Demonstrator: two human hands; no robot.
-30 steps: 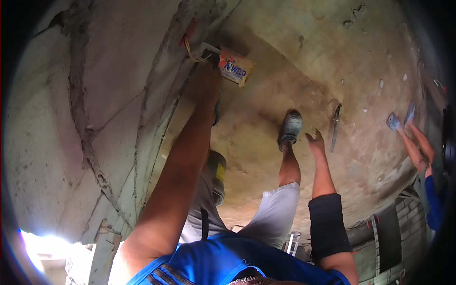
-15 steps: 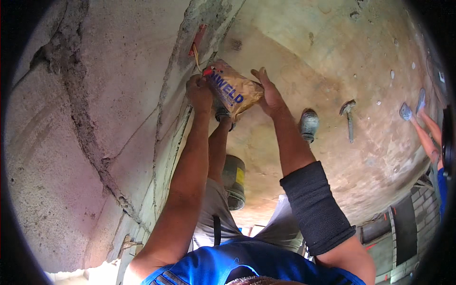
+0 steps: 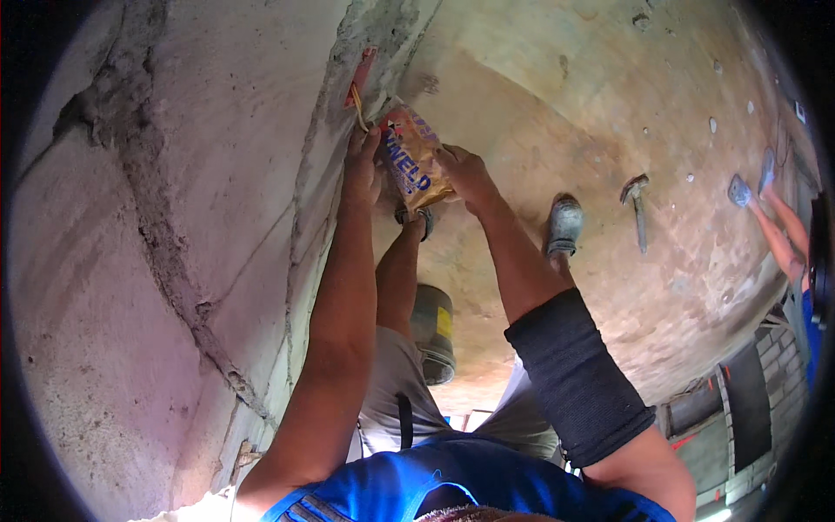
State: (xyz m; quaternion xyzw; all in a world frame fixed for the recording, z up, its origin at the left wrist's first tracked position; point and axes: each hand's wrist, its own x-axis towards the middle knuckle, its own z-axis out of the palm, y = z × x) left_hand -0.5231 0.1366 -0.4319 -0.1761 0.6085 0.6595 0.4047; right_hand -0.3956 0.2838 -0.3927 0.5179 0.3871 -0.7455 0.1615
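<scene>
We're clamping the tan bag (image 3: 412,165) between left hand (image 3: 359,170) and right hand (image 3: 468,179), seemingly steadying it; turning next needs both.

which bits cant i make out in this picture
Back of the packet: head view, turned away from the camera.
Packet's contents: head view, hidden by its wrapping.
Whether the left hand touches the packet: head view, too small and dark there.
Whether the right hand has fingers behind the packet: head view, packet in the way.
Inside of the bucket: head view, too dark.
Other person's head: head view, cut off at the dark right rim.
</scene>
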